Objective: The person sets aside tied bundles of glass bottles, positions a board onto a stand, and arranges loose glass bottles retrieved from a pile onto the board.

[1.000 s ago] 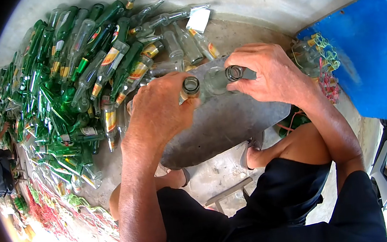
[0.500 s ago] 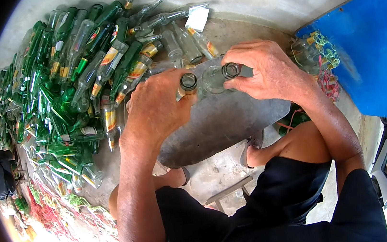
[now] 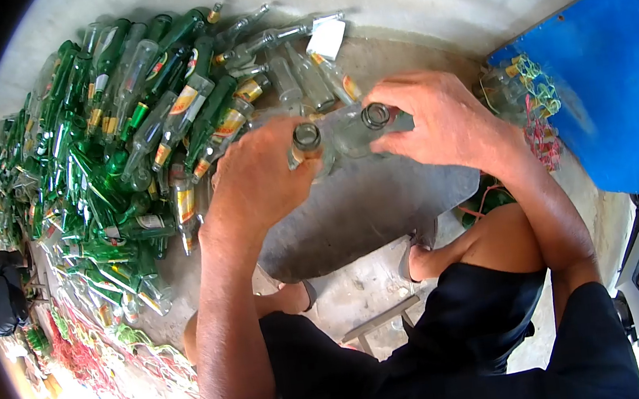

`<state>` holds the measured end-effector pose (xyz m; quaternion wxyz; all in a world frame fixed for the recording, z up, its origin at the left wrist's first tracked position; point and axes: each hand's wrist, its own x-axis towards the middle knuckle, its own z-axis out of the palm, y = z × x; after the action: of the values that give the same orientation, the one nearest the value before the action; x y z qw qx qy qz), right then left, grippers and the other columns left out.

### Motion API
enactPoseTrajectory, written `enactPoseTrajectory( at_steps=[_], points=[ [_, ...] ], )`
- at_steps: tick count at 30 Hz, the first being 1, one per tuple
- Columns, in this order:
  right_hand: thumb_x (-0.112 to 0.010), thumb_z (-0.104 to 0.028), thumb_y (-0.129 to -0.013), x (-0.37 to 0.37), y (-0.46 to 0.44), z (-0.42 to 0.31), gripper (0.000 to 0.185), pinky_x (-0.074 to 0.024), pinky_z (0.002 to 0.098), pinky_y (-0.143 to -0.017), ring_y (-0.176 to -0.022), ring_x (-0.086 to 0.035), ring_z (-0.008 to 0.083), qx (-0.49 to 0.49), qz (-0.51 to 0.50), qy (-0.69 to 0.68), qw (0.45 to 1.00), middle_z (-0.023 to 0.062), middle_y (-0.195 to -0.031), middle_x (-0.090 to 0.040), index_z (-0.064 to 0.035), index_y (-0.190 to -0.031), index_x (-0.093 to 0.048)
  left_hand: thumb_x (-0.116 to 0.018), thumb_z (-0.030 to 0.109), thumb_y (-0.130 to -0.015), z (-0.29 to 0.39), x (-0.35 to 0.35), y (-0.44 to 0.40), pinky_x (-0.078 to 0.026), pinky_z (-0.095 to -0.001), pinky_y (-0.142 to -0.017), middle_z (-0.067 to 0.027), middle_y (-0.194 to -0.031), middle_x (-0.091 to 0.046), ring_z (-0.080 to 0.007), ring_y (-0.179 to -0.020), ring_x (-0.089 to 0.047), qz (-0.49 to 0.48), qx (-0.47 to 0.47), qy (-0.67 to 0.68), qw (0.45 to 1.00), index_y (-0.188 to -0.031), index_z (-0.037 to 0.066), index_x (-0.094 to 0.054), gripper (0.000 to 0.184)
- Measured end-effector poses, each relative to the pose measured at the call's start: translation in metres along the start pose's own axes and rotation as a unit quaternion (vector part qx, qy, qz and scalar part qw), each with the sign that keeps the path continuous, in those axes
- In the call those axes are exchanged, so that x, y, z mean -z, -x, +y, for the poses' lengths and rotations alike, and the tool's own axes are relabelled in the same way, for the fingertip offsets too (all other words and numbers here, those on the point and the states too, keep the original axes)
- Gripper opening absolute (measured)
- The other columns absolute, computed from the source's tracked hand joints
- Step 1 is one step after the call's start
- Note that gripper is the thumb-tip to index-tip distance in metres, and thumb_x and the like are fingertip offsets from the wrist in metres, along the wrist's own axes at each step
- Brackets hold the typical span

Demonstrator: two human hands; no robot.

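Note:
My left hand [image 3: 264, 170] is closed around the neck of a clear glass bottle [image 3: 306, 137], whose open mouth faces up at me. In my right hand [image 3: 433, 118], the fingers and thumb grip the neck of another clear glass bottle [image 3: 376, 117]. Both bottles are upright, side by side and close together, over the far part of a dark grey board [image 3: 369, 209]. Whether their bases touch the board I cannot tell. My left hand hides much of the bottle on that side.
A large pile of green and clear bottles [image 3: 120, 136] lies at the left against the wall. A blue panel [image 3: 595, 102] stands at the right, beside tied bottles with coloured strings [image 3: 536, 89]. More string [image 3: 74, 341] lies at the lower left.
Both bottles' mouths have shifted slightly to the left, still gripped by my hands. The view has tilted a little; the pile is unchanged.

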<state>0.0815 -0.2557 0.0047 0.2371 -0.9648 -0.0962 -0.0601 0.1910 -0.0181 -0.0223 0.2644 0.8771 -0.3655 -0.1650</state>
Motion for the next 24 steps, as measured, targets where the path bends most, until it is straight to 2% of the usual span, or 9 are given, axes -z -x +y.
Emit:
enactPoseTrajectory(
  at_steps=[3,4,10,16,19,22,24],
  points=[
    [-0.087,-0.020,-0.076,-0.001,-0.001,0.002,0.037,-0.0538,0.0433,-0.074,-0.085,-0.068,0.0336,0.001,0.017,-0.018,1.000,0.0098,-0.089,-0.070,-0.0037,-0.103,-0.067,-0.077,0.022,-0.082,-0.001,0.000,0.001,-0.057,-0.0437,-0.086,-0.0152,-0.102,-0.076,-0.0334,-0.092,-0.074,0.000,0.006,0.010,1.000,-0.120,0.013,-0.071,0.039],
    [-0.089,-0.012,-0.073,0.003,-0.001,0.000,0.044,-0.0551,0.0419,-0.076,-0.087,-0.070,0.0321,-0.021,-0.014,-0.025,0.999,0.0152,-0.098,-0.070,-0.0003,-0.108,-0.066,-0.077,0.022,-0.082,0.000,0.002,0.000,-0.057,-0.0437,-0.086,-0.0151,-0.103,-0.076,-0.0335,-0.092,-0.074,-0.006,0.009,0.015,1.000,-0.120,0.013,-0.071,0.039],
    [-0.090,-0.013,-0.072,0.006,-0.006,0.004,0.043,-0.0546,0.0413,-0.073,-0.084,-0.070,0.0309,-0.032,-0.025,-0.044,0.998,0.0141,-0.095,-0.070,-0.0011,-0.106,-0.067,-0.078,0.020,-0.082,0.005,0.009,0.000,-0.056,-0.0422,-0.089,-0.0153,-0.112,-0.075,-0.0323,-0.098,-0.072,-0.044,0.033,0.045,0.997,-0.125,0.012,-0.070,0.045],
    [-0.091,-0.018,-0.073,0.011,-0.014,0.007,0.042,-0.0544,0.0407,-0.071,-0.082,-0.071,0.0304,-0.060,-0.053,-0.050,0.996,0.0136,-0.092,-0.070,-0.0015,-0.105,-0.068,-0.078,0.019,-0.083,0.007,0.013,-0.001,-0.055,-0.0424,-0.089,-0.0158,-0.111,-0.075,-0.0321,-0.101,-0.071,-0.050,0.024,0.048,0.997,-0.123,0.010,-0.070,0.042],
    [-0.091,-0.020,-0.075,0.005,-0.016,0.010,0.041,-0.0548,0.0402,-0.070,-0.080,-0.071,0.0309,-0.020,-0.030,-0.041,0.998,0.0136,-0.091,-0.070,-0.0010,-0.104,-0.068,-0.078,0.019,-0.083,0.004,0.009,0.000,-0.055,-0.0429,-0.089,-0.0154,-0.111,-0.075,-0.0325,-0.101,-0.071,-0.041,0.012,0.063,0.997,-0.123,0.010,-0.071,0.041],
    [-0.086,-0.026,-0.080,-0.003,-0.019,0.009,0.036,-0.0522,0.0436,-0.068,-0.077,-0.067,0.0342,-0.022,0.000,-0.075,0.997,0.0128,-0.083,-0.067,-0.0011,-0.091,-0.063,-0.077,0.020,-0.084,0.003,0.008,-0.001,-0.056,-0.0434,-0.089,-0.0149,-0.110,-0.076,-0.0327,-0.099,-0.072,-0.046,0.033,0.062,0.996,-0.121,0.010,-0.071,0.039],
    [-0.085,-0.025,-0.080,-0.005,-0.018,0.010,0.034,-0.0509,0.0439,-0.066,-0.075,-0.065,0.0345,-0.013,-0.001,-0.051,0.999,0.0125,-0.081,-0.064,-0.0015,-0.090,-0.062,-0.077,0.021,-0.085,0.001,0.006,-0.001,-0.056,-0.0434,-0.089,-0.0145,-0.109,-0.076,-0.0326,-0.099,-0.072,-0.037,0.020,0.052,0.998,-0.120,0.009,-0.071,0.038]
  ],
)
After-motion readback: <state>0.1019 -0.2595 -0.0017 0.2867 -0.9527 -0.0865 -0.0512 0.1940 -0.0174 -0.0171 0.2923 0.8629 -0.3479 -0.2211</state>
